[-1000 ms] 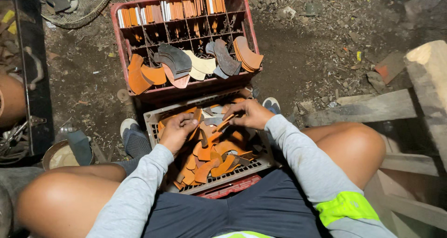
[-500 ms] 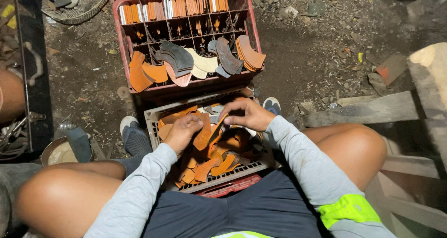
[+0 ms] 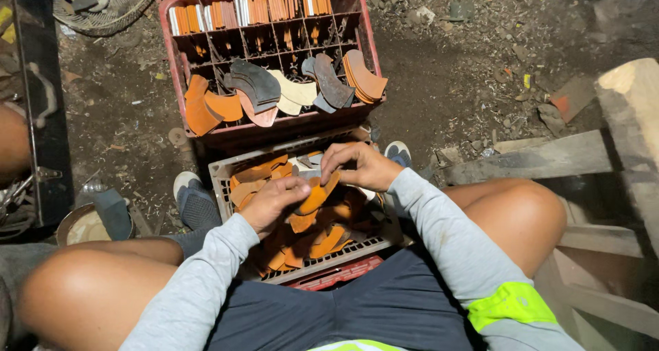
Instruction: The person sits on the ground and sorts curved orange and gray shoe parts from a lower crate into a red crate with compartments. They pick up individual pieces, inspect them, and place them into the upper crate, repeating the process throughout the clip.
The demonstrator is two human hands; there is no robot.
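Both hands meet over the grey crate (image 3: 218, 179) that sits between the person's knees, and between them they hold one orange curved piece (image 3: 317, 196), a thin, flat, crescent-like cut with a smooth face and a darker rim. The left hand (image 3: 274, 201) pinches its lower end with thumb and fingers closed on it, while the right hand (image 3: 360, 165) grips the upper end from above, fingers curled down over the tip. The piece is lifted a little above the loose heap of like pieces (image 3: 302, 241) that fills the crate, orange and brown, lying every way and overlapping. The crate's near edge rests just over a red tray (image 3: 343, 274), of which only a strip shows. Touching the far edge of the grey crate stands a red crate (image 3: 180, 62) with divided cells; sorted stacks stand on edge along its far side, and orange, dark grey and cream pieces lean along its near side. Room is tight: knees close both sides, and wooden planks (image 3: 549, 159) hem the right. The dirt floor (image 3: 446, 83) beyond is littered with scraps. The hands hide the middle of the heap, and the deep cells of the red crate are too dark to make out.
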